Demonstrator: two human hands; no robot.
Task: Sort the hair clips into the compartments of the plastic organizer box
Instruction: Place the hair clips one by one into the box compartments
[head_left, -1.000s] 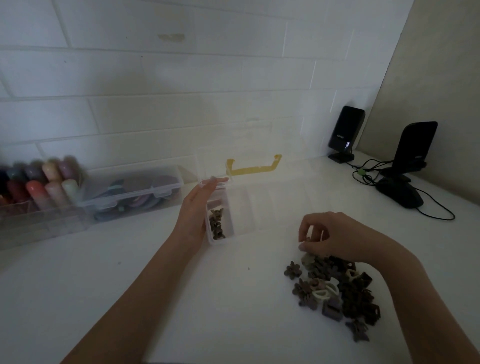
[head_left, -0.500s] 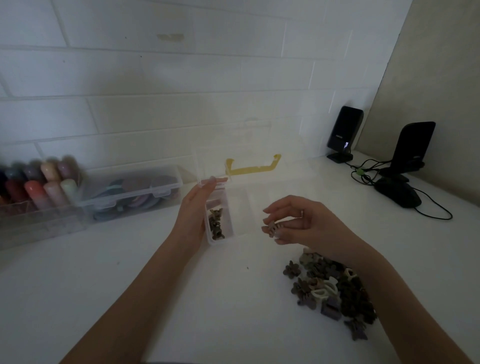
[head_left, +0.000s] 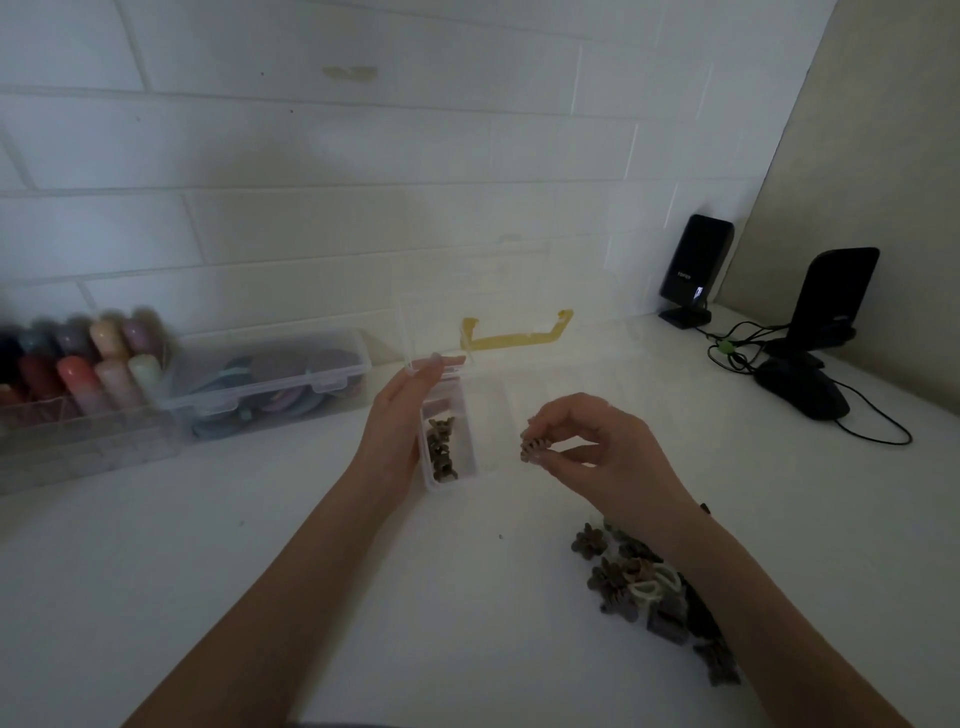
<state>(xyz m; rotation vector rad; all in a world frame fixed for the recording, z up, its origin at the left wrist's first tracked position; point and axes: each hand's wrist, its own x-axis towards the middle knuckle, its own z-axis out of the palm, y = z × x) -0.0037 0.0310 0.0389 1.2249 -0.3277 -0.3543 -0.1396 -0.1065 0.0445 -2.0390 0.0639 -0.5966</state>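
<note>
Right hand (head_left: 597, 457) pinches a small brown claw hair clip (head_left: 534, 448) at its fingertips, beside the clear plastic organizer box (head_left: 470, 470); left hand (head_left: 397, 421), fingers straight, steadies the box.

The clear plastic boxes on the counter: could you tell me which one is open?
The organizer box beside the left hand, its lid with the yellow handle raised. The storage box by the wall is latched shut.

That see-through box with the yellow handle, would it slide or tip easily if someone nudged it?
Probably yes. The organizer box looks like thin clear plastic holding only a few clips, so likely light. The left hand rests flat against its side, perhaps steadying it. The smooth white table would likely let it slide.
</note>
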